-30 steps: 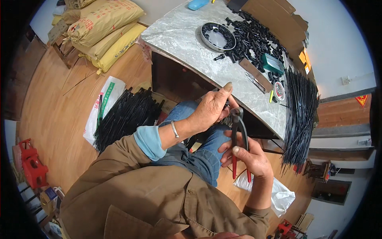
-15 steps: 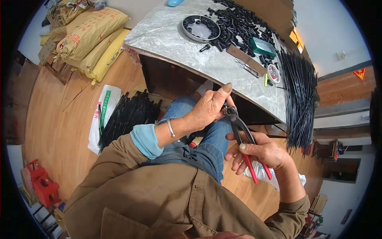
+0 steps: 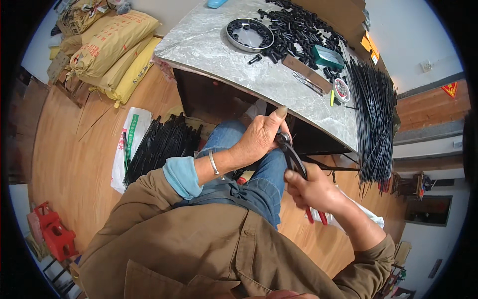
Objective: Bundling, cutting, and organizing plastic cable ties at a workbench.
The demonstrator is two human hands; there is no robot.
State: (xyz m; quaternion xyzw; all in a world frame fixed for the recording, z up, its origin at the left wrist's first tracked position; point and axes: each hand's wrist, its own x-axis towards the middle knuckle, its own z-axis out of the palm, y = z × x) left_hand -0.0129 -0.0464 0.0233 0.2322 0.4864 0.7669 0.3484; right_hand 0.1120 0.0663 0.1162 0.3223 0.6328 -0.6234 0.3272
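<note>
My right hand [image 3: 312, 188] grips the red handles of a pair of black-jawed pliers [image 3: 295, 160] held over my lap. My left hand [image 3: 259, 137] is closed around something small right at the pliers' jaws; what it pinches is hidden by the fingers. A metal bangle sits on my left wrist. Both hands hover just in front of the edge of the grey marble table [image 3: 214, 45].
On the table lie a round metal tray [image 3: 249, 34], a heap of short black tubes [image 3: 298, 30], a green box [image 3: 327, 56], a small tin [image 3: 341, 89] and a bundle of long thin black rods [image 3: 374, 114]. Black rods [image 3: 162, 144] lie on a white bag on the floor; yellow sacks [image 3: 107, 50] are stacked at left.
My hands and the pliers stayed together while the view shifted. The right hand has slid a little lower on the handles.
</note>
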